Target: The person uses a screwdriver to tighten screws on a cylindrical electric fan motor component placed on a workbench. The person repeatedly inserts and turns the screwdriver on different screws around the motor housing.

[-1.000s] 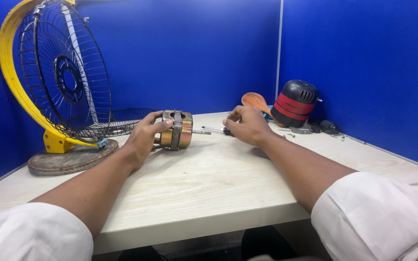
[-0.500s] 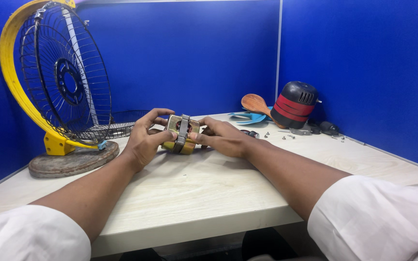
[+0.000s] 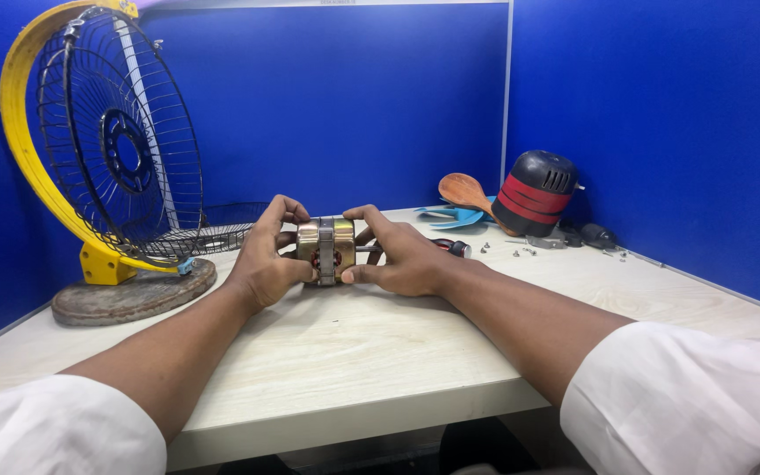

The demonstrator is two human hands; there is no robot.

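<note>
Head view: motor [image 3: 326,251] at desk [image 3: 354,352] centre, pinched from both sides, left hand [image 3: 267,258] and right hand [image 3: 402,255] each closed on an end, steadying it upright. Fan guard [image 3: 103,149] stands left; red-banded housing [image 3: 534,192] and screws [image 3: 521,250] parked aside, right.

One head-worn camera looks forward and slightly down along both forearms, close over the near edge of the table [image 3: 380,369]. It faces the blue partition corner, with the fan [image 3: 103,167] at left.
</note>
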